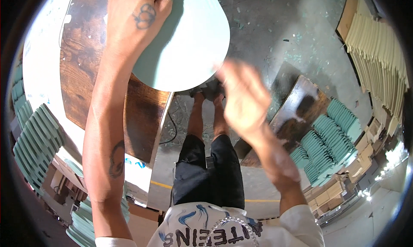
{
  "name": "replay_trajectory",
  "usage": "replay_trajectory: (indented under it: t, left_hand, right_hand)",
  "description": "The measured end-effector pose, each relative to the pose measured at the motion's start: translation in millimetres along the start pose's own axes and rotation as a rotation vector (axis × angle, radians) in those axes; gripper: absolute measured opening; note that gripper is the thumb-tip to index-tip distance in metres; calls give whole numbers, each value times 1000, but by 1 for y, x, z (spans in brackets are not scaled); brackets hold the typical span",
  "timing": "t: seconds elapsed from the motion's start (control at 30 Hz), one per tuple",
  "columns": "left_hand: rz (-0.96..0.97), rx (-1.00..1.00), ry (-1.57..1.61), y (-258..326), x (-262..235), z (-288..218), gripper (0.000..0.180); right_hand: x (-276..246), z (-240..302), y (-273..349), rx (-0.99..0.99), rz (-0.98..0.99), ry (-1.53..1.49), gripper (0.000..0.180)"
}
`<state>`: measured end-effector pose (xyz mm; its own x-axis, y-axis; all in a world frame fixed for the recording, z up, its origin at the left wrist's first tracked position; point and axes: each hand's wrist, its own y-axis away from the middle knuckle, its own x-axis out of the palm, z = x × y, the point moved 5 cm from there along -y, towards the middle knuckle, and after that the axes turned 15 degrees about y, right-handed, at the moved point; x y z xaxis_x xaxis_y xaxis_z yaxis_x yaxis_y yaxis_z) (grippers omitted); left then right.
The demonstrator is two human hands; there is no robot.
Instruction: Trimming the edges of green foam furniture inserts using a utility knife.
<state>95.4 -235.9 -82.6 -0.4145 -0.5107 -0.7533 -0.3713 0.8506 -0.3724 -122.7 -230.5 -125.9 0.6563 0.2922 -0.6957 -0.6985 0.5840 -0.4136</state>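
A pale mint-green flat piece with a rounded end (193, 44) extends past the edge of a brown wood-grain table (142, 122). Over its left side lies my left hand (140, 18), palm down, the fingers bent and partly cut off by the top edge of the view. Whatever those fingers hold is hidden. My right hand (247, 96) is smeared by motion beside the piece's lower right rim. Its fingertips reach that rim, but whether they grip it is too blurred to tell.
Stacks of mint-green pieces (38, 139) stand at the left, and more green stacks (329, 139) at the right beside a dark wooden board (297, 105). A tall cream stack (374, 57) rises at the far right. Scraps litter the grey floor (275, 23). A black cable (173, 128) lies below the table.
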Motion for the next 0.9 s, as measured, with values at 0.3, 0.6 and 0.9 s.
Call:
replay_trajectory:
  t: [0.3, 0.6, 0.9]
  left_hand:
    - [-173, -280, -373, 38, -47, 12, 58]
    - [1, -91, -159, 24, -7, -9, 38]
    - [-40, -86, -107, 25, -6, -5, 37]
  right_hand:
    - [-6, -17, -25, 551, -109, -443, 32]
    - [1, 33, 18, 488, 69, -598, 40]
    - [1, -28, -72, 254, -213, -179, 36]
